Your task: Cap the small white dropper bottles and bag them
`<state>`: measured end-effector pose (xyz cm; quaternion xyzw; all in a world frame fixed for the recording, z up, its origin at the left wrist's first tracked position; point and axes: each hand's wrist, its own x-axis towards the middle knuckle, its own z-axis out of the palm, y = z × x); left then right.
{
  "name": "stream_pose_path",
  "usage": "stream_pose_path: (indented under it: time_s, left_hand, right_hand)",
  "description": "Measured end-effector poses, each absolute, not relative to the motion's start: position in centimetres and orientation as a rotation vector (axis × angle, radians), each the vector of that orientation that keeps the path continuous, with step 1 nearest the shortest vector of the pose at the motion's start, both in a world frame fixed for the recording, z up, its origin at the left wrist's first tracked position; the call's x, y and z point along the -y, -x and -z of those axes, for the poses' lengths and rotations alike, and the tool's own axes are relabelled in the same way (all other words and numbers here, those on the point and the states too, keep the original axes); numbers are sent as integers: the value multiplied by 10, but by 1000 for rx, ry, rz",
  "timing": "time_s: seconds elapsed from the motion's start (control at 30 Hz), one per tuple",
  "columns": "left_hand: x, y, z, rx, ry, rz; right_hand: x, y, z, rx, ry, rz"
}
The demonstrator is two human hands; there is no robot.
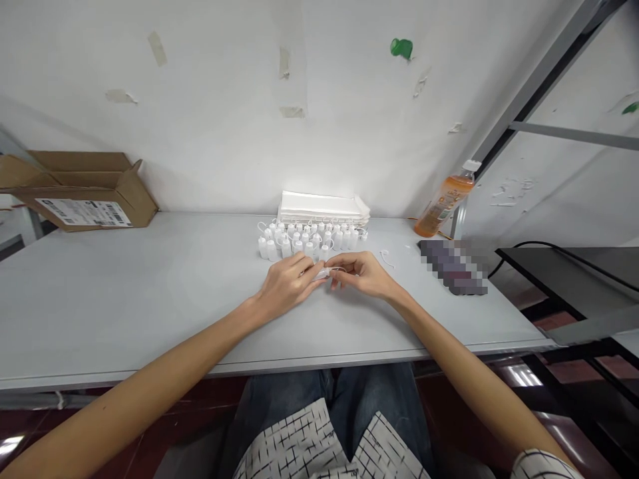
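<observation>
Just above the table, my left hand [292,276] is closed around a small white squeeze bottle [323,273] lying on its side. The fingers of my right hand [360,274] pinch at the bottle's cap end, where a thin white strap [340,269] loops out. My fingertips hide much of the cap. Beyond my hands stand several small white bottles [309,247] in close rows, many with looped cap straps. A loose white strap [387,259] lies on the table to the right of my right hand.
Behind the bottles is a stack of white trays [322,203] against the wall. An open cardboard box [94,196] stands at the left rear. At the right rear, an orange drink bottle [444,203] leans beside a blurred dark object [452,266]. The grey table [150,299] ends near my lap.
</observation>
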<state>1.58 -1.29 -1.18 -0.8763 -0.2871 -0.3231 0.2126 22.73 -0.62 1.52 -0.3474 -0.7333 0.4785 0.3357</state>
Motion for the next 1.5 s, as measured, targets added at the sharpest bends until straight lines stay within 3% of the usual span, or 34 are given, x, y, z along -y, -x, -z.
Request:
stream_pose_path:
  time_s: [0.33, 0.57, 0.97, 1.3, 1.5]
  left_hand:
    - [14, -18, 7, 1014, 2689, 1134]
    - [17, -17, 5, 918, 2768, 1275]
    - [14, -15, 8, 773, 2545, 1128]
    - [12, -15, 5, 1067, 2786, 1324]
    - [13, -16, 1, 1023, 2868, 1431]
  right_hand:
    - [5, -229, -16, 1825, 821, -1189]
    - [9, -229, -18, 1805, 785, -1207]
    - [9, -224, -17, 1697, 826, -1267]
    - [5, -226, -13, 1724, 816, -1155]
    - [10, -226, -17, 1792, 826, -1191]
